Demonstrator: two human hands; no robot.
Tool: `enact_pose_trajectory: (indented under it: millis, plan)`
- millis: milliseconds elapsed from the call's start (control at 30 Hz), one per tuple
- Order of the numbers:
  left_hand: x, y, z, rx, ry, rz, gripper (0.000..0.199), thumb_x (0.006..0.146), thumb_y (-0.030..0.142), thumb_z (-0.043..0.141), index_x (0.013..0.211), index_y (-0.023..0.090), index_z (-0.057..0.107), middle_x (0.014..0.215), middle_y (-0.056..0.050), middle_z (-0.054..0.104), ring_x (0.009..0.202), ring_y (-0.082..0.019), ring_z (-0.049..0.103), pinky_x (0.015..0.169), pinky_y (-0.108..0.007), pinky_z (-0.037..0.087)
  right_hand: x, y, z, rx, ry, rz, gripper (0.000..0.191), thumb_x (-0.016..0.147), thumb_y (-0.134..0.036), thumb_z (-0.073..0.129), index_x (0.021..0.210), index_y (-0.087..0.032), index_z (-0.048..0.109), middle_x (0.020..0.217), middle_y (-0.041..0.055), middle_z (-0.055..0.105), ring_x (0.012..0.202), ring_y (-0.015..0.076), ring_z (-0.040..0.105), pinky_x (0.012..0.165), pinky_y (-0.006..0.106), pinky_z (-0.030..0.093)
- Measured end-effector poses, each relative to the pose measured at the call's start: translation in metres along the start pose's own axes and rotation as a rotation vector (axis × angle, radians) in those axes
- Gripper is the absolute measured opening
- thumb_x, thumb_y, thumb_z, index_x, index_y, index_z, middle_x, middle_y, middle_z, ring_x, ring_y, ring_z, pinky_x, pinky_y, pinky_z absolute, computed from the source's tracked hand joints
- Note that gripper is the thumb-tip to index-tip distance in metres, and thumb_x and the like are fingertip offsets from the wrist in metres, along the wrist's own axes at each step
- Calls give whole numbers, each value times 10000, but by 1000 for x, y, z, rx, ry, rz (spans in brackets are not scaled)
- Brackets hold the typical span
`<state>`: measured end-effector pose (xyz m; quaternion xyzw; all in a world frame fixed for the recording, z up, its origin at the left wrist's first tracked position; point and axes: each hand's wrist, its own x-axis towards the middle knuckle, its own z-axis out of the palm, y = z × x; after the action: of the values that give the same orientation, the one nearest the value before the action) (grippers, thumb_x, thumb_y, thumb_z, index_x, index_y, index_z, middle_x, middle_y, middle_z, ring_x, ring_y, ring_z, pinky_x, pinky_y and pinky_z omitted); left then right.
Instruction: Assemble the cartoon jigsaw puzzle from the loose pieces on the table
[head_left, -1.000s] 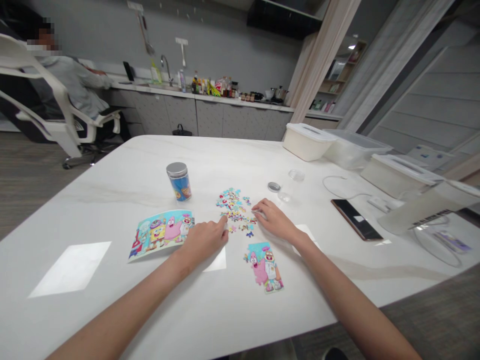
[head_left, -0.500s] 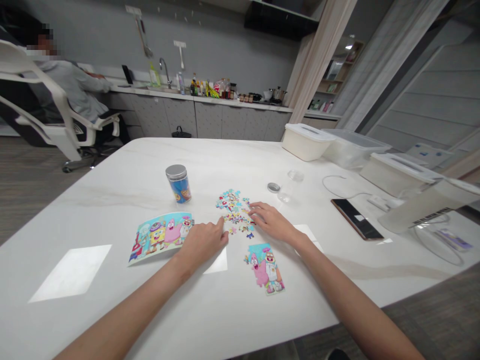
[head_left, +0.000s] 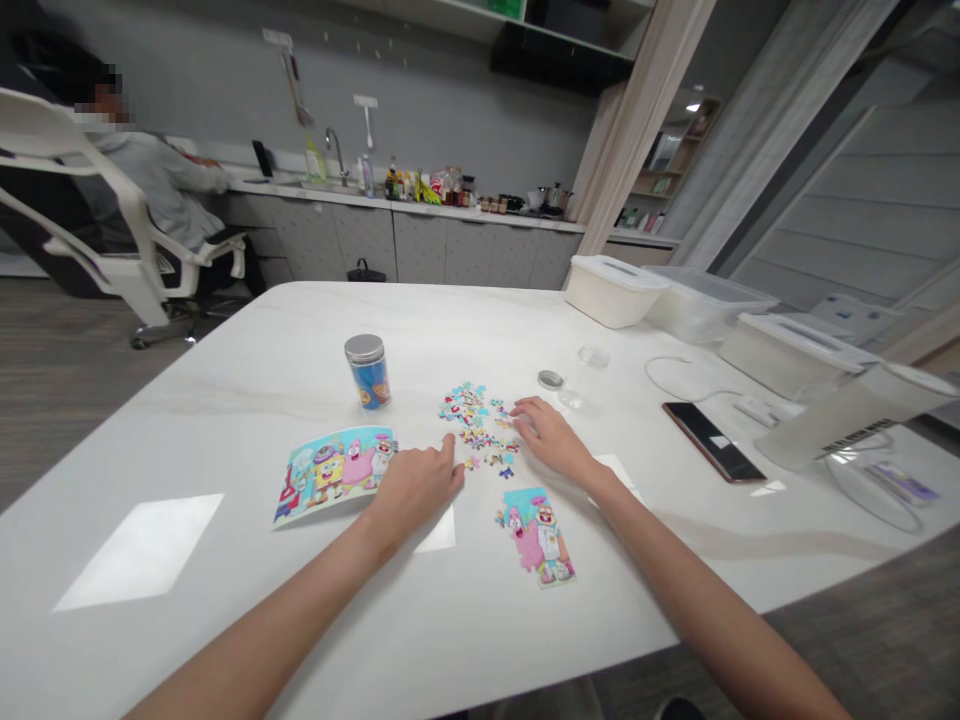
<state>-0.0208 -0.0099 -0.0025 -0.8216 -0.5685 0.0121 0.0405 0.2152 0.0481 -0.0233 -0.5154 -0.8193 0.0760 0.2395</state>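
Observation:
Loose jigsaw puzzle pieces (head_left: 463,402) lie in a heap on the white table, between my two hands. My left hand (head_left: 420,485) is at the left of the heap, its index finger stretched toward the pieces and its thumb apart, holding nothing I can see. At the right edge of the heap, my right hand (head_left: 553,440) has its fingers spread beside a few pieces, with nothing visible in its grasp. Nearer to me lies a joined puzzle section (head_left: 538,540) with a pink starfish character. Left of my left hand, a curved picture sheet (head_left: 330,474) shows the cartoon characters.
A lidded jar (head_left: 367,373) stands behind the sheet. An open clear jar (head_left: 585,378) and a metal lid (head_left: 550,380) are beyond my right hand. A phone (head_left: 712,442), cables and storage boxes (head_left: 615,290) occupy the right side. A person sits on a chair (head_left: 112,200) at far left.
The view has shifted slightly, so the table items appear a little farther right. My right hand has drawn slightly right from the pieces. My left hand stays close to the heap.

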Motion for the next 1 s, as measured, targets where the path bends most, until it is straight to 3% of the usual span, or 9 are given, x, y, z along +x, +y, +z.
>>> enact_pose_trajectory:
  millis: [167,433,633,800,1000]
  plan:
    - [-1,1,-2,-25,-1,15,319,960,288,352,1124,127,572,759,-154,718,724,-323,716,584,-353,490,34,-11,6,-104,-175,-43,281,972,-201,459,1188,-152,632,1135,112,637,1071,211,595,965,329,436]
    - [-2,0,-4,-35,7,29,300,964,291,370,1107,124,575,770,-154,720,744,-330,721,599,-366,504,107,-18,26,-154,-265,-65,230,880,-185,614,1088,-180,713,1097,110,634,986,197,619,907,289,445]
    - [-3,1,-4,-58,0,36,297,972,281,356,1107,126,571,772,-156,719,754,-314,723,604,-346,488,119,-8,22,-175,-339,-88,183,801,-134,651,964,-158,732,1036,99,662,952,196,632,856,262,461]
    - [-3,0,-3,-77,-1,33,299,977,285,353,1121,126,561,771,-159,714,754,-301,719,619,-342,482,125,-10,21,-182,-372,-123,350,772,-73,625,1101,-167,700,1069,95,661,950,184,636,867,255,461]
    - [-3,0,-3,-74,-5,34,304,978,283,363,1139,123,565,786,-154,718,765,-300,720,628,-347,491,132,-7,21,-200,-395,-130,230,838,-212,646,1051,-152,710,1023,104,670,943,190,634,856,259,460]
